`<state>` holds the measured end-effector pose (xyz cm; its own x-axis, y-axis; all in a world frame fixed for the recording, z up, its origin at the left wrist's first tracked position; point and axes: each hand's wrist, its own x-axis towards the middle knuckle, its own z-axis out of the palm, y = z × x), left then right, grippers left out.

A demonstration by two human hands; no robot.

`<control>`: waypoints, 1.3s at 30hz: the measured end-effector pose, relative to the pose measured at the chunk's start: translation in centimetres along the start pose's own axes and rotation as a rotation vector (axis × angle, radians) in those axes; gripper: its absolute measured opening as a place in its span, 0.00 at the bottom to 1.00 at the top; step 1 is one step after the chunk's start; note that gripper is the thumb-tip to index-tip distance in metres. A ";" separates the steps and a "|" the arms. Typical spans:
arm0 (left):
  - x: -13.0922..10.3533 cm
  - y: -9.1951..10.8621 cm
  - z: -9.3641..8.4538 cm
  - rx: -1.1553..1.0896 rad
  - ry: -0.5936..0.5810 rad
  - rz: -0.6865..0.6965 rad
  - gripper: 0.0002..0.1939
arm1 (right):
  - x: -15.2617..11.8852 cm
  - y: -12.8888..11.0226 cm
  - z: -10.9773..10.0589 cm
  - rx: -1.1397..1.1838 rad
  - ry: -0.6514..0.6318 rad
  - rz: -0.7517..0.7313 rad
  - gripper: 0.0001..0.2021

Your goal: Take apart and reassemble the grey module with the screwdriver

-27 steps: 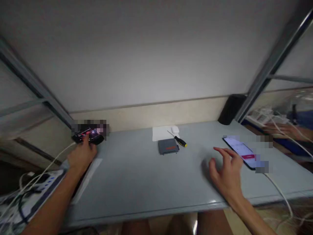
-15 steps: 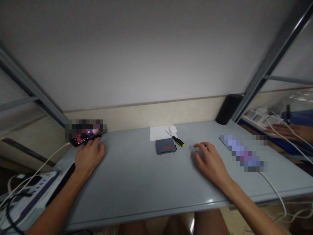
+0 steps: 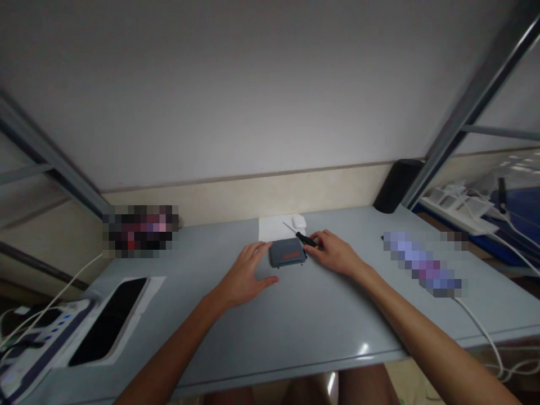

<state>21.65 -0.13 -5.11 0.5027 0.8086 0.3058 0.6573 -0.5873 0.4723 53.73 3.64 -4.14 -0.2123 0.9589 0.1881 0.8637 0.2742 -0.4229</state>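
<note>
The grey box (image 3: 287, 252) lay just below and right of the frame's centre, with the left hand (image 3: 246, 275) spread wide at its left edge. The right hand (image 3: 335, 254), fingers curled, partly covered the screwdriver (image 3: 304, 239); whether it gripped, I could not tell.

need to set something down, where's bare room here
On the grey tabletop, bare patches lie between the white rounded case and the black cylinder, and between the dark grey flat box and the near edge. It's crowded around that box: the left hand, right hand, black-and-yellow screwdriver and white paper sheet.
</note>
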 end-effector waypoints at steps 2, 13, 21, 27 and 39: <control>1.6 -0.2 1.0 -0.022 -0.010 0.008 0.43 | 0.1 0.1 0.4 0.054 -0.021 -0.007 0.18; 1.9 -1.9 1.3 -0.170 0.013 0.009 0.40 | 2.4 1.4 -3.2 0.881 0.403 0.231 0.26; 3.1 -1.2 0.5 -0.121 -0.058 0.040 0.46 | 5.5 -1.9 -3.3 1.320 0.497 0.126 0.27; 1.6 -0.2 0.0 -0.043 -0.081 0.067 0.44 | 1.8 -2.6 -2.8 1.143 0.288 -0.174 0.22; 0.9 -1.2 -0.2 -0.002 -0.056 0.050 0.42 | -0.2 -6.1 -1.4 0.764 0.277 -0.534 0.15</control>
<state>21.21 1.33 -5.18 0.5657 0.7748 0.2822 0.6295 -0.6269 0.4591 49.14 1.64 -0.39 -0.2910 0.6703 0.6827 0.1346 0.7351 -0.6644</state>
